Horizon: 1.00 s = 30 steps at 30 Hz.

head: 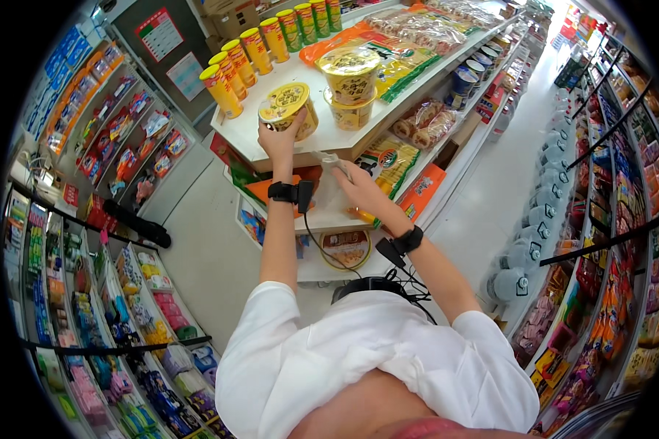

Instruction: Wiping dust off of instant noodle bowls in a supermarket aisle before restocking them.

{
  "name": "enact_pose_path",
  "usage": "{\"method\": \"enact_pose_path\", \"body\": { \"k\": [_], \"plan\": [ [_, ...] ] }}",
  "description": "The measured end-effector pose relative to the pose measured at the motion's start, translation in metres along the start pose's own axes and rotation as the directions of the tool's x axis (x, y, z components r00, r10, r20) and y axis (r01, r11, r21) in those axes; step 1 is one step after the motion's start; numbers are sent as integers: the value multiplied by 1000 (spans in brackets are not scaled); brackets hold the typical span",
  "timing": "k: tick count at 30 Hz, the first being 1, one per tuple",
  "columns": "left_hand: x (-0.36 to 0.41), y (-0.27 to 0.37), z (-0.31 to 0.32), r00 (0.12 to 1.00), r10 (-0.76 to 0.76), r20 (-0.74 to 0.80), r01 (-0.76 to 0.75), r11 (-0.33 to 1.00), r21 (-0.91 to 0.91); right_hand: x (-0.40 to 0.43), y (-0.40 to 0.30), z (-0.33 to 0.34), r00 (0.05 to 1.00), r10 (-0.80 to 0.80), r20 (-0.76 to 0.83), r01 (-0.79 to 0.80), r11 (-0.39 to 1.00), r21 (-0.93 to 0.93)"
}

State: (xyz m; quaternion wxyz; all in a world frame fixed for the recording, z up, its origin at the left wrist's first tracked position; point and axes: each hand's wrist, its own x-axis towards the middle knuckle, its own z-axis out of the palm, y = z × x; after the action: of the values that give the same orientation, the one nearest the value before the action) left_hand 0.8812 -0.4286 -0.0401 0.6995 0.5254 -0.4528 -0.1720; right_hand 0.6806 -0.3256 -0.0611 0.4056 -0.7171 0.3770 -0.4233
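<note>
My left hand point(280, 140) grips a yellow instant-noodle tub point(299, 107) at the corner of the white display shelf top point(241, 129). The tub is slightly tilted, and I cannot tell whether its base touches the shelf. In my right hand point(359, 186) is a crumpled pale cloth point(332, 162), held just off the shelf's front edge. Right of the gripped tub, two similar tubs stand stacked, the upper one point(350, 77) on the lower one point(351, 112). Dark straps with small devices circle both wrists.
A row of yellow and green snack canisters point(255, 49) lines the shelf's back edge. Large yellow-orange packets point(398, 60) lie to the right. Lower tiers hold packaged food point(390, 159). Water bottles point(532, 219) line the right aisle; stocked racks point(115, 329) stand at left.
</note>
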Motion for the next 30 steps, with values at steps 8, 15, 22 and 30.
{"method": "enact_pose_path", "body": {
  "k": [8,15,22,30],
  "plan": [
    [-7,-16,11,975,1,221,-67,955,288,-89,15,-74,908,317,-272,-261,939,223],
    [-70,28,20,965,254,-57,-247,963,107,-217,0,-160,590,586,-555,-134,749,648],
    [-185,90,87,937,74,342,-26,989,-143,-387,-14,-238,198,613,-765,386,668,636],
    [-385,241,229,610,201,767,61,953,-298,-596,-105,-263,-183,505,-844,574,752,325]
  ]
}}
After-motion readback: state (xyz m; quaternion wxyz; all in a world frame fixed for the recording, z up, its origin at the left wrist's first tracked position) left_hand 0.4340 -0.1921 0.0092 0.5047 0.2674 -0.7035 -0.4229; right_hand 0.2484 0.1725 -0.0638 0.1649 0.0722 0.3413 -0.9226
